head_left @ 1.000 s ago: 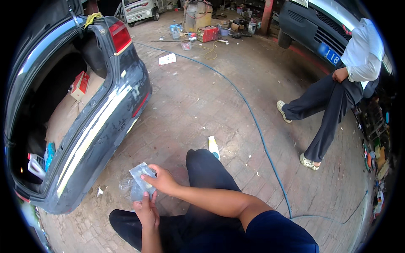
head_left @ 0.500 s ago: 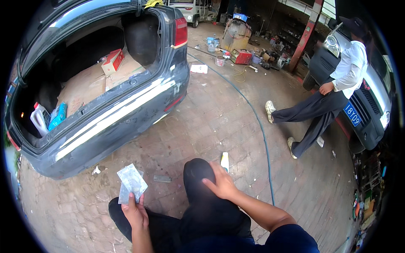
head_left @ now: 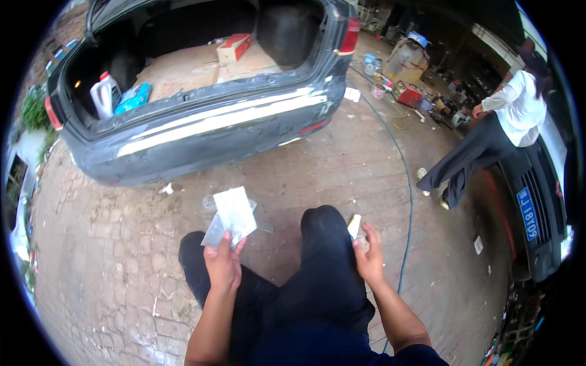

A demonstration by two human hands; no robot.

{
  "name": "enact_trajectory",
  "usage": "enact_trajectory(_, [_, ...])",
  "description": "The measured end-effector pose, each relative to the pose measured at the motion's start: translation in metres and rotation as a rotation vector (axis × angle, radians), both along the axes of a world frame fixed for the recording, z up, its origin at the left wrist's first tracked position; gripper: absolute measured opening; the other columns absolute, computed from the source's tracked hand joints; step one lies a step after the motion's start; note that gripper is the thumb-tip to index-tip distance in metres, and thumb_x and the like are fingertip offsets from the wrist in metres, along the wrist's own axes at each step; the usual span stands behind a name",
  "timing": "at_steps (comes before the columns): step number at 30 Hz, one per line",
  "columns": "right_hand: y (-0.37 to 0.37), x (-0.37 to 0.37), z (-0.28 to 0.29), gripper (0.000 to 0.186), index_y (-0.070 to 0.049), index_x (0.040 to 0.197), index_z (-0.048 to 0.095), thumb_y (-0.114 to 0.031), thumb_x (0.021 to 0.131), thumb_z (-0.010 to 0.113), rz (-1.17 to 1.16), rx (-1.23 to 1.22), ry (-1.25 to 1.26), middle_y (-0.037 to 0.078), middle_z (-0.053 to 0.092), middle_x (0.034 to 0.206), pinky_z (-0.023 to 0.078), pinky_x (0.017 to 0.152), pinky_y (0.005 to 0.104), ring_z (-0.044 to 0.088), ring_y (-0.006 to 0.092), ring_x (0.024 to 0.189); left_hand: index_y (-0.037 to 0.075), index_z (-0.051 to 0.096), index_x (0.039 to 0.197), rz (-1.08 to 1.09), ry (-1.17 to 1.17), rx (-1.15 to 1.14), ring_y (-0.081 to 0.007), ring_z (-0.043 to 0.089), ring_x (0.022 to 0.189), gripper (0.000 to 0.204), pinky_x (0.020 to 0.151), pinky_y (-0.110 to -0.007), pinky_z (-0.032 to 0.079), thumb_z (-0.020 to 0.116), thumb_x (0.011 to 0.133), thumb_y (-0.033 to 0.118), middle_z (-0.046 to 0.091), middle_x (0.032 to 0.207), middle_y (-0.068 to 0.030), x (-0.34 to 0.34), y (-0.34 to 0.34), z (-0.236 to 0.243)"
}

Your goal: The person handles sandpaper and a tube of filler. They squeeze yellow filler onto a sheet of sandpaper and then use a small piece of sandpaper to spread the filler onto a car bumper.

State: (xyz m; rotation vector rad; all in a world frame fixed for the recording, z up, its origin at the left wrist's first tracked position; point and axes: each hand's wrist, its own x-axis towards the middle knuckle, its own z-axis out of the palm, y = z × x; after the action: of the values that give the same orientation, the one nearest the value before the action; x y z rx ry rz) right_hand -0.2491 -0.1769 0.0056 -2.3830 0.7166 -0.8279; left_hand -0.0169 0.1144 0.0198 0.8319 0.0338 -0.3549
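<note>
Head view, looking down over brick floor (head_left: pixel 134 293). Left hand (head_left: pixel 223 266) raised in front of the left leg, fingers clasping two thin flat pieces, thumb on top: whitish sheet (head_left: pixel 235 209) overlapping a grey translucent sheet (head_left: pixel 213 234). Clear plastic (head_left: pixel 209 202) shows just beside them, toward the car.

Right hand (head_left: pixel 370 263) out past the right knee (head_left: pixel 326 229), fingers curved and parted by the near end of a pale tube (head_left: pixel 354 226). Cannot tell whether they grip it or only sit close, nor whether the tube rests on the floor.

Dark grey car (head_left: pixel 201 152) fills the floor's far left, boot open, pale stripe along its rear. Boot floor (head_left: pixel 183 70) carries a red-and-white box (head_left: pixel 234 49) toward its back right corner; white jug (head_left: pixel 106 97) with red cap and blue pack (head_left: pixel 133 97) near its front left corner.

Blue hose (head_left: pixel 408 183) runs from the far side past the right hand. Red case (head_left: pixel 408 94) amid clutter at the floor's far edge. Co-worker (head_left: pixel 520 110), white top, dark trousers, near the right edge, beside a second vehicle (head_left: pixel 537 177).
</note>
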Motion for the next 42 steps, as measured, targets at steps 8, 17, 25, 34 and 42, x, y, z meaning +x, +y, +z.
enact_trajectory(8, [0.093,0.093,0.065,0.054,0.002,0.143,0.052,-0.017,0.098,0.075,0.550,0.879,-0.187,0.012,0.065,0.127,0.052,0.096,0.0294,0.065,0.0148,0.111,0.001,0.067,0.130,-0.164,-0.063,-0.008,-0.0203,0.070,0.110,0.029,0.096,-0.041,0.060,0.068,0.102,0.009,0.072,0.123,-0.0080,-0.032,-0.006,0.032])
enact_trajectory(17, [0.076,0.124,0.021,0.025,0.001,0.125,0.067,-0.014,0.105,0.067,0.362,1.236,-0.457,0.006,0.074,0.115,0.052,0.094,0.0277,0.067,0.0108,0.103,-0.001,0.064,0.131,-0.262,0.015,0.025,-0.0237,0.068,0.120,0.033,0.102,-0.048,0.056,0.057,0.111,0.024,0.071,0.127,-0.0104,-0.054,-0.015,0.021])
enact_trajectory(25, [0.061,0.116,0.021,0.025,0.001,0.126,0.065,-0.013,0.106,0.062,0.528,1.663,-0.307,0.008,0.074,0.114,0.058,0.086,0.0309,0.072,0.0150,0.098,-0.008,0.062,0.127,-0.237,0.037,0.215,-0.0250,0.068,0.116,0.036,0.107,-0.043,0.051,0.056,0.110,0.023,0.069,0.127,-0.0148,-0.031,-0.031,-0.036])
enact_trajectory(34, [0.041,0.111,0.008,0.038,-0.001,0.097,0.063,-0.031,0.090,0.085,0.233,0.547,0.058,0.004,0.066,0.076,0.052,0.067,0.0292,0.062,0.0113,0.071,-0.003,0.071,0.117,-0.430,-0.064,0.379,-0.0094,0.065,0.086,0.028,0.077,-0.028,0.052,0.065,0.107,0.023,0.074,0.101,-0.0049,-0.050,-0.070,-0.014])
enact_trajectory(42, [0.027,0.117,-0.012,0.018,-0.005,0.106,0.069,-0.024,0.104,0.069,0.197,1.376,-0.618,0.000,0.072,0.095,0.053,0.079,0.0281,0.065,0.0084,0.085,-0.009,0.060,0.135,-0.597,0.035,0.109,-0.0264,0.071,0.115,0.038,0.104,-0.040,0.054,0.062,0.108,0.019,0.070,0.130,-0.0203,-0.050,-0.079,-0.018])
